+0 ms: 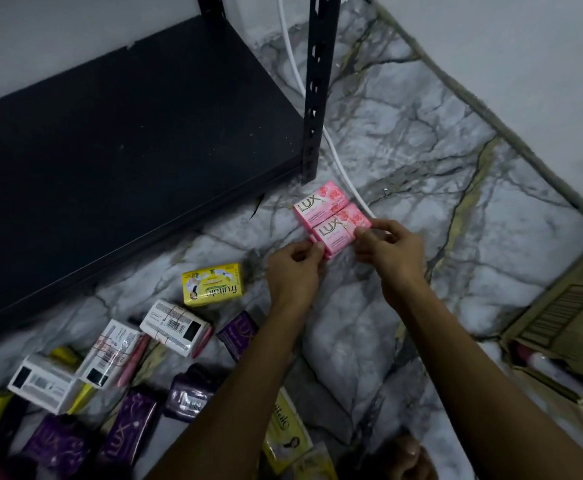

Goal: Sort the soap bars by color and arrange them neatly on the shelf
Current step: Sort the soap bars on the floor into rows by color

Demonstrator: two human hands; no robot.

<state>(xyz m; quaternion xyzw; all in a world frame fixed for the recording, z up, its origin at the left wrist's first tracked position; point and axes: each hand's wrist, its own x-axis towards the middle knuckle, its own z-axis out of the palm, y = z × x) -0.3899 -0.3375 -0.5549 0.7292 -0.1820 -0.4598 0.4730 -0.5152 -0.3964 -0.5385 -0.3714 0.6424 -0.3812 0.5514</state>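
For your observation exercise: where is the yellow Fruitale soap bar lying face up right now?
In the head view, the yellow Fruitale bar lies on the marble floor, left of the left hand, just in front of the dark shelf.

A single head-worn camera looked forward and steeply down from above the person, close enough that both forearms ran in from the near edge toward the middle of the view. The wide lens bent straight lines, so the marble floor curved away toward the far right, where it met the white wall. The dark shelf filled the far left, its upright post rising out of the top edge. The cardboard box was cut by the right edge, and soap packs were scattered across the near left. No second view shared the scene.
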